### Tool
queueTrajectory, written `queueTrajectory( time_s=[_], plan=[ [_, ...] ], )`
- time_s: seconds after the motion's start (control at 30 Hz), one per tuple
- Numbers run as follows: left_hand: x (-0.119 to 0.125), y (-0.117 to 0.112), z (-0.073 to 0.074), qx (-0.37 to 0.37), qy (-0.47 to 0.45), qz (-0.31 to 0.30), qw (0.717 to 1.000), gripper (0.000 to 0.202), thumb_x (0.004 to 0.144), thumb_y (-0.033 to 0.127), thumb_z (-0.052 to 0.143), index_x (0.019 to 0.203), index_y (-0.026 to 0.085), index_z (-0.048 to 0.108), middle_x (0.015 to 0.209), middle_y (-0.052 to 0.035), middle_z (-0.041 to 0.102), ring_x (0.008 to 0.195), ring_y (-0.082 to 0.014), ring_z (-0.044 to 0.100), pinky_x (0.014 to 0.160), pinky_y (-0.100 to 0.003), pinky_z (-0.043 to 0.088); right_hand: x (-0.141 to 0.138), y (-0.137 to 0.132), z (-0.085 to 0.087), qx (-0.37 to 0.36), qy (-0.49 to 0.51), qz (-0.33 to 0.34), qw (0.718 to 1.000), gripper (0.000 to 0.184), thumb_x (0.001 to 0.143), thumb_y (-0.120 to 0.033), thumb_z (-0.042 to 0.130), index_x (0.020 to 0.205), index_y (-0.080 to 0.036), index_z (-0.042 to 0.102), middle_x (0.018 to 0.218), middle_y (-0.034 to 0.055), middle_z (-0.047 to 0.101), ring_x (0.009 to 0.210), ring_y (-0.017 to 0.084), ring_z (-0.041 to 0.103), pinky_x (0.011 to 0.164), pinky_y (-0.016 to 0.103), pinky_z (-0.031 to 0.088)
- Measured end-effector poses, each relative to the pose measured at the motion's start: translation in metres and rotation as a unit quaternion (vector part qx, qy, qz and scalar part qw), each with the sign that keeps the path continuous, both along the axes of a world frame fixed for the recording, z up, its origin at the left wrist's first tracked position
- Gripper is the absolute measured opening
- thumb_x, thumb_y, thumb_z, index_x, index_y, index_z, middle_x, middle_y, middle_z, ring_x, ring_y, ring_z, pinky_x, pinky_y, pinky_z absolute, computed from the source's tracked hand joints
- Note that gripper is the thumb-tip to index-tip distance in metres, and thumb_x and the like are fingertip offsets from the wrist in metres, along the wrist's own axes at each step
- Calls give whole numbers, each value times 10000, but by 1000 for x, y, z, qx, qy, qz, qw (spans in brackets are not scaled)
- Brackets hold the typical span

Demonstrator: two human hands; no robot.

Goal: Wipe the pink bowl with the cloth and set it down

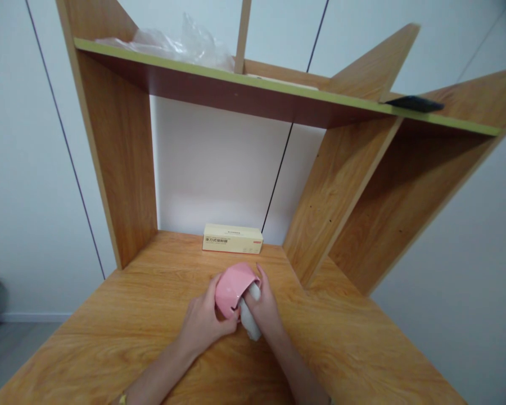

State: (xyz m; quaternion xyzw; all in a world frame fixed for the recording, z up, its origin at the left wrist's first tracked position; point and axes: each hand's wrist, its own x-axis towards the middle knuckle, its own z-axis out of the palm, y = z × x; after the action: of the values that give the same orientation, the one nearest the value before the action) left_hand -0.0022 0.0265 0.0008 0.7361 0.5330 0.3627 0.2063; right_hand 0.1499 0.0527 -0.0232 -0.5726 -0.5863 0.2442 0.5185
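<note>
- One pink vessel [235, 287] is in both hands over the middle of the tabletop [346, 354], about midway between its left and right edges and nearer the back edge than the forearms. It is tilted, its opening turned toward the right hand; whether it touches the wood I cannot tell.
- One left hand [204, 318] holds the vessel from the left, fingers curved around the outside, thumb at the lower rim.
- One right hand [265, 306] is at the opening, its thumb up by the rim and its fingers on one white cloth [249, 325]. Part of the cloth is at the opening, part hangs out below; how tightly the hidden fingers close I cannot tell.
- One yellow band [123, 399] shows by the left wrist.
- One cream box [231, 239] lies lengthwise near the tabletop's back edge, beyond the vessel and apart from it.
- Three upright panels are in view below one shelf [278, 91].
- On the shelf are crumpled clear plastic [185, 45] toward its left end and one dark flat object [415, 103] at the front edge, toward the right end.
</note>
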Motion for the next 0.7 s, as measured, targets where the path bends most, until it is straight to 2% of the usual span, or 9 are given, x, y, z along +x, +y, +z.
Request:
queueTrajectory(
  time_s=[0.1,0.17,0.23,0.33,0.4,0.53,0.6,0.7],
  plan=[
    [-2,0,7,-2,85,30,996,669,639,432,566,1242,190,409,914,-89,675,786,-265,633,731,-343,447,3,-4,6,5,-120,-71,990,676,718,-316,507,1329,-160,264,636,-4,593,614,187,554,617,296,430],
    [-3,-1,12,-3,107,24,994,670,630,461,566,1227,184,441,904,-101,678,807,-282,630,744,-353,439,7,-5,8,46,-188,-102,976,661,710,-292,497,1321,-146,290,558,-20,549,606,194,526,631,305,416],
    [-4,-2,16,-13,107,16,994,691,626,475,572,1235,177,439,902,-106,678,814,-284,628,746,-352,437,9,-6,8,75,-217,-101,968,643,710,-272,478,1315,-140,303,560,-16,550,623,197,521,637,303,415],
    [-6,0,15,-36,70,4,997,705,656,481,559,1276,192,386,931,-94,670,819,-268,626,748,-346,436,11,-5,3,67,-185,-61,979,602,730,-261,445,1309,-161,312,668,7,605,665,186,554,635,287,434],
    [-8,3,11,-48,10,-4,999,736,697,488,529,1325,186,290,975,-93,654,824,-250,623,747,-345,440,11,-4,-1,48,-134,-47,989,577,750,-259,421,1308,-164,309,778,31,635,731,184,583,661,288,451],
    [-4,7,-1,-40,-113,-31,992,878,695,473,566,1368,157,97,1162,-126,556,983,-238,568,824,-348,427,9,2,-7,47,-21,-79,996,525,776,-272,395,1285,-159,334,1128,107,569,993,195,548,808,321,439],
    [1,7,-5,-32,-137,-52,989,857,689,431,592,1356,159,129,1206,-129,523,1060,-231,522,863,-341,412,7,5,-10,57,22,-65,996,491,772,-275,407,1248,-160,382,1197,115,530,1064,196,512,864,333,416],
    [4,5,-7,-26,-142,-67,987,705,698,376,583,1289,158,266,1132,-108,571,998,-211,554,825,-319,439,4,8,-12,55,41,-23,997,483,739,-265,459,1212,-171,423,1182,102,547,1058,195,520,878,338,411]
  ],
)
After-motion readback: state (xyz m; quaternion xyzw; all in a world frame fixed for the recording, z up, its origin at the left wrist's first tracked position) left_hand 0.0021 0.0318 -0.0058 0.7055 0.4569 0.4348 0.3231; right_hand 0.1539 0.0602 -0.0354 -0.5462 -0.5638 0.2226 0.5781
